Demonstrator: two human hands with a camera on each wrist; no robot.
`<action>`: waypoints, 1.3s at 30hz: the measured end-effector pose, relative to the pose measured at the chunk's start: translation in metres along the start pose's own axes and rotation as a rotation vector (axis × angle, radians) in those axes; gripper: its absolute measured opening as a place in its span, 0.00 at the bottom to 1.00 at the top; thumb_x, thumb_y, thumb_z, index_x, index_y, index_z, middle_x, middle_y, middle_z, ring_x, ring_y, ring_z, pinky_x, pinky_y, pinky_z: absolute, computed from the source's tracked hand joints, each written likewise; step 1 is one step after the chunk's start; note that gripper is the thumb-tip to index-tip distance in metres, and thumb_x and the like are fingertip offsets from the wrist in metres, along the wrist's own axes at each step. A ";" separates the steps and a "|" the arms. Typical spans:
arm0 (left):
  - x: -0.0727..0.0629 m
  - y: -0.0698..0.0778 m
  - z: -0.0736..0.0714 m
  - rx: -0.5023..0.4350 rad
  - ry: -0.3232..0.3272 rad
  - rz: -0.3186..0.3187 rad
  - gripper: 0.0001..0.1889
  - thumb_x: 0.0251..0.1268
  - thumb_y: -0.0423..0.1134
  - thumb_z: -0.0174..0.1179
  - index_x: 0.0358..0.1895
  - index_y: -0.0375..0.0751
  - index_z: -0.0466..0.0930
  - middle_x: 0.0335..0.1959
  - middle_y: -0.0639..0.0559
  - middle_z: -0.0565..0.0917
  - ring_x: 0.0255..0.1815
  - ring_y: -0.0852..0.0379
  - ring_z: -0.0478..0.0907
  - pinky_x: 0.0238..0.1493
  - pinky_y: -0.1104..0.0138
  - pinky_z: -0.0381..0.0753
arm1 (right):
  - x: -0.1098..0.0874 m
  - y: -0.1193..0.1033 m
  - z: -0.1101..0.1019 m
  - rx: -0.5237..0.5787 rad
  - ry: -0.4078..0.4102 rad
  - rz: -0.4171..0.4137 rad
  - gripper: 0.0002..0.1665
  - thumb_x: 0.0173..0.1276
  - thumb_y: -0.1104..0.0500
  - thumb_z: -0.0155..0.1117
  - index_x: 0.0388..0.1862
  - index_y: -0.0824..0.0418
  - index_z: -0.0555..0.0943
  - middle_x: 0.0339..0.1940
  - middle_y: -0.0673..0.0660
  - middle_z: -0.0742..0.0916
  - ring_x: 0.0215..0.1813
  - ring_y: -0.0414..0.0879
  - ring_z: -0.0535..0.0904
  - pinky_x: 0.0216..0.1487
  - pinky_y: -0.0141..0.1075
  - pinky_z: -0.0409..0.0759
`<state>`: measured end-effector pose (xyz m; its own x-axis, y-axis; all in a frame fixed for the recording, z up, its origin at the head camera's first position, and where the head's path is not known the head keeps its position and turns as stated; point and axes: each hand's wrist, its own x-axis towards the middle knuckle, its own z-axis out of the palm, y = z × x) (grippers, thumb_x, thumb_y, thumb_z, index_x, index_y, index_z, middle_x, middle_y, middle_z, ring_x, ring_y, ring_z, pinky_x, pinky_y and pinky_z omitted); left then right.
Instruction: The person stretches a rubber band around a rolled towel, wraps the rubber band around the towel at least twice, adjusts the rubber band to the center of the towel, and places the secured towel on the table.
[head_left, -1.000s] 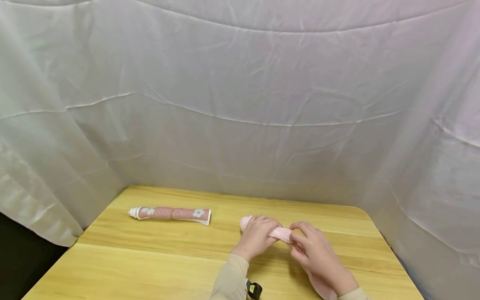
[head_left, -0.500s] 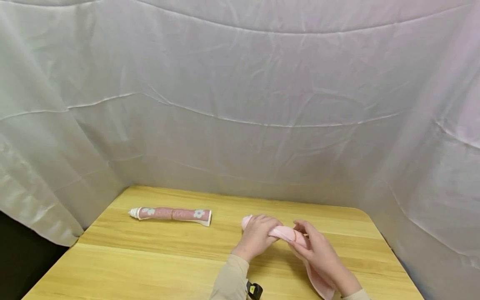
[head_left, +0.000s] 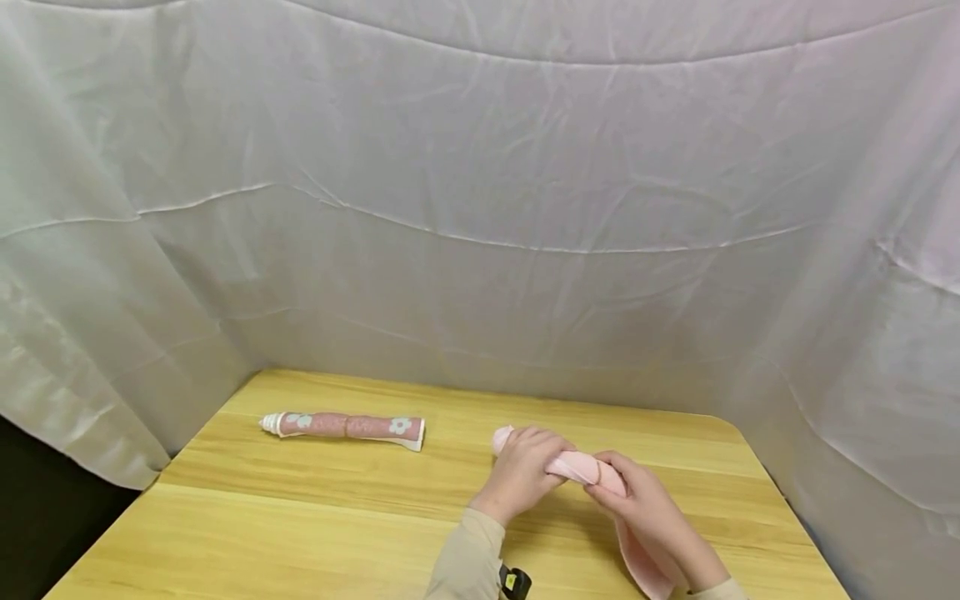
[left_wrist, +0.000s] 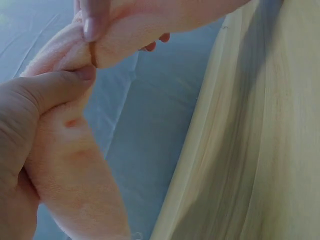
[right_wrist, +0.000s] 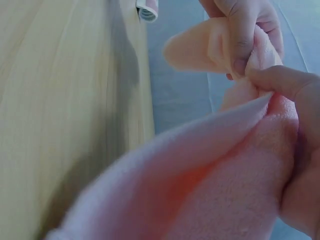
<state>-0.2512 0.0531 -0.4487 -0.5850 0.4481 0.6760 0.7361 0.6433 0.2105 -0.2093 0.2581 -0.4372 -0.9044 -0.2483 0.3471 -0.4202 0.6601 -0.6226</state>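
Note:
A pale pink towel (head_left: pixel 572 467) is rolled into a twisted stick, held above the table between both hands. My left hand (head_left: pixel 527 468) grips it near its far-left end, which pokes out past the fingers. My right hand (head_left: pixel 643 498) holds the other side, thumb below and fingers on top. A thin brown band (head_left: pixel 599 472) circles the roll close to the right fingertips. Beneath the right hand, a loose flap of towel (right_wrist: pixel 220 190) hangs open and fills much of the right wrist view. In the left wrist view, the left thumb (left_wrist: pixel 62 87) presses on the towel.
A second rolled towel (head_left: pixel 330 425), dusty pink with pale flowers and a band round its middle, lies at the table's back left. The wooden table (head_left: pixel 300 533) ends at grey-white curtains (head_left: pixel 480 317) at the back and sides.
The right hand's fingers have shifted right along the roll, uncovering the brown band. Both hands and the pink towel have moved slightly right.

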 end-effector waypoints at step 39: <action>-0.001 -0.003 -0.004 0.022 -0.068 -0.016 0.15 0.52 0.51 0.70 0.44 0.56 0.83 0.44 0.64 0.87 0.49 0.63 0.80 0.63 0.62 0.72 | 0.001 0.004 0.002 -0.242 0.166 -0.407 0.28 0.55 0.60 0.74 0.57 0.49 0.81 0.55 0.49 0.83 0.57 0.42 0.77 0.57 0.25 0.75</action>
<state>-0.2515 0.0482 -0.4471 -0.6190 0.4781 0.6231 0.7191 0.6639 0.2050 -0.2121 0.2592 -0.4408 -0.6385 -0.4164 0.6473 -0.6893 0.6836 -0.2401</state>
